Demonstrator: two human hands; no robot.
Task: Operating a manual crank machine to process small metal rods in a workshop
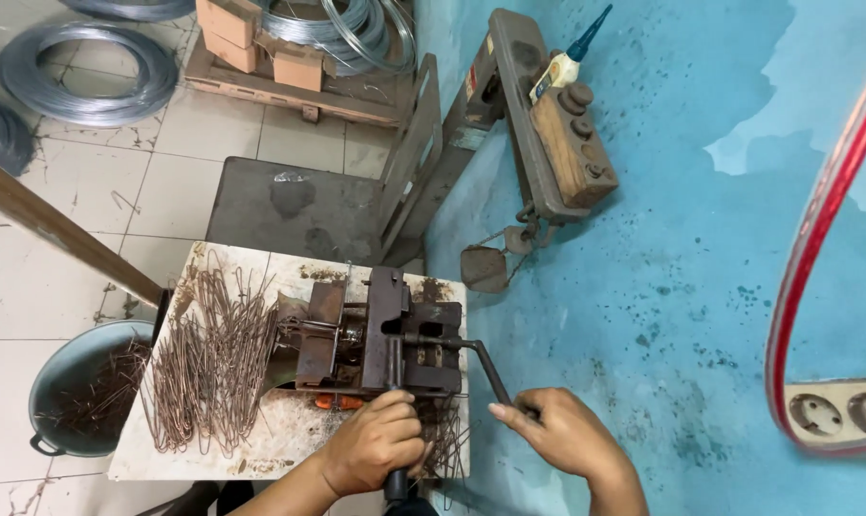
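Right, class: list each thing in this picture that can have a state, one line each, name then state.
left hand: closed around a black handle
black handle: gripped, pointing toward the camera
right hand: fingers on the crank lever
crank lever: held at its lower end
bending jig: rusty, resting on the white board
bent wire pieces: piled loose on the board
bucket: partly filled with wire pieces
wire coil: wound, lying on the floor

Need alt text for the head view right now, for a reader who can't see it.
Seen from above, a person's left hand grips a black handle and the right hand holds the crank lever of a rusty wire-bending jig on a worn white board. Bent wire pieces lie piled beside the jig, more in a grey bucket.
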